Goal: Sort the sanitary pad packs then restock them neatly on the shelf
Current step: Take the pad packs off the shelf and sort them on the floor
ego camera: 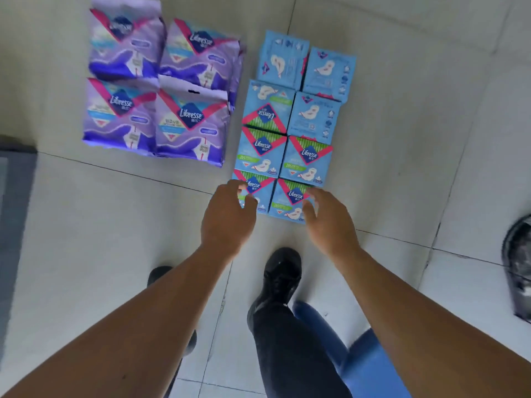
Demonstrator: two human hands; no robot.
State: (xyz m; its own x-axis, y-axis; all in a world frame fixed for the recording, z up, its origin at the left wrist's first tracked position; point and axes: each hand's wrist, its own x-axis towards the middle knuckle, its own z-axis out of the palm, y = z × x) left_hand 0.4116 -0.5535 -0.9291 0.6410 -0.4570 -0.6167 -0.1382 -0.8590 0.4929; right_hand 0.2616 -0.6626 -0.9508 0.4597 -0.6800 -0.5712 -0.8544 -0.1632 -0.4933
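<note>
Sanitary pad packs lie sorted on the tiled floor. Several purple packs [156,90] form a block at the upper left. Several small blue packs [290,122] lie in two columns to their right. My left hand [228,214] hovers with spread fingers over the nearest left blue pack [260,193]. My right hand [327,216] hangs open at the right edge of the nearest right blue pack [288,203]. Neither hand grips anything. No shelf is in view.
My black shoe [283,271] and dark trouser leg stand just below the blue packs; another shoe [159,275] shows at left. A blue object [370,360] lies at the lower right, a dark bag-like object [518,268] at the right edge, a grey mat [14,211] at the left.
</note>
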